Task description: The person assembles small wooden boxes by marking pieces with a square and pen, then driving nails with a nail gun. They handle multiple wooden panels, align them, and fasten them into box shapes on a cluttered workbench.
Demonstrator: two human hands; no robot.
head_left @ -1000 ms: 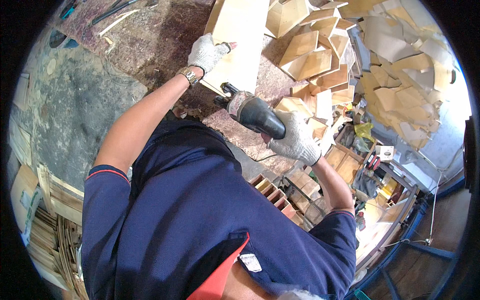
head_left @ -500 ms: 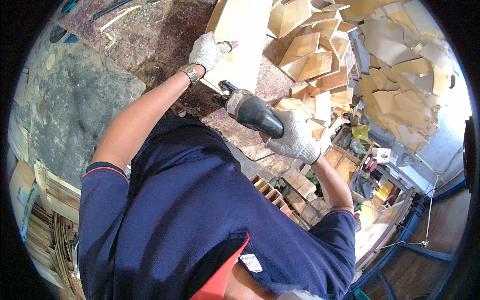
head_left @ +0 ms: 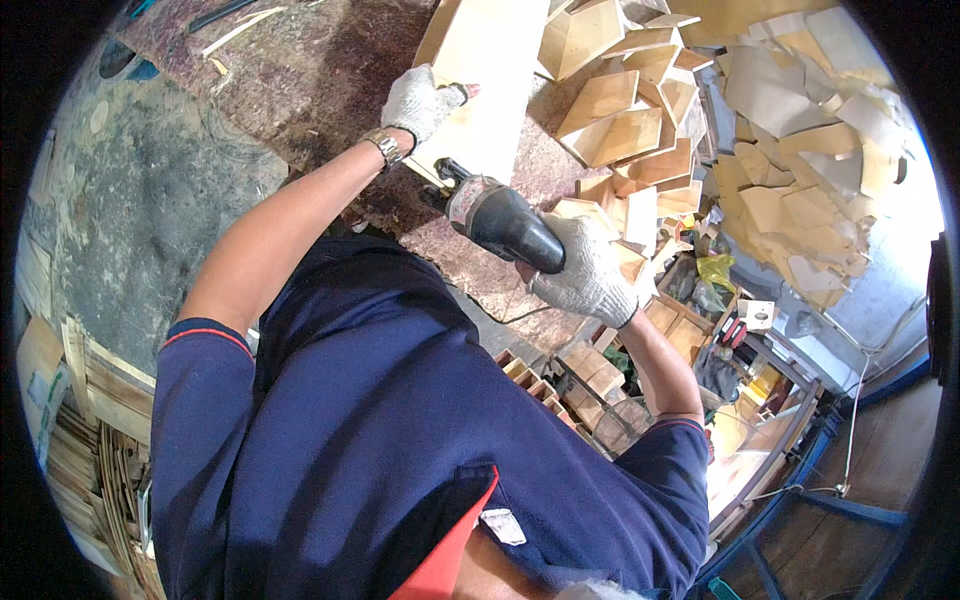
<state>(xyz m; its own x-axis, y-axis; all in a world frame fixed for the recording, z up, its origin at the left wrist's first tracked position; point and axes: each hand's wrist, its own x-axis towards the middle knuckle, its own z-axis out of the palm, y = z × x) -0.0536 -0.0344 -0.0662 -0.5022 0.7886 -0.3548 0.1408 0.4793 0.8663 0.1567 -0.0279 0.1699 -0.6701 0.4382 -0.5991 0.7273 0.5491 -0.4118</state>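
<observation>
My right hand [head_left: 585, 268], in a white knitted glove, is wrapped round the rear of a handheld power tool [head_left: 515, 230] with a rounded black body and a pale collar. The tool's dark front end meets the near edge of a long pale wooden workpiece [head_left: 490, 90]; its exact kind and its bit cannot be made out. My left hand [head_left: 420, 103], gloved with bare fingertips, grips the workpiece's left side near that end, its thumb side lying across the top. A metal watch [head_left: 387, 147] circles my left wrist.
The stained workbench [head_left: 300, 80] carries wood strips [head_left: 240, 32] at the far left. Several angled wooden pieces [head_left: 620, 110] are stacked right of the workpiece. Beyond them lies a heap of thin offcuts [head_left: 790, 150]. A dark cord [head_left: 525, 316] hangs below the tool.
The tool and my right hand have shifted very slightly left and up. My left hand keeps its hold on the workpiece.
</observation>
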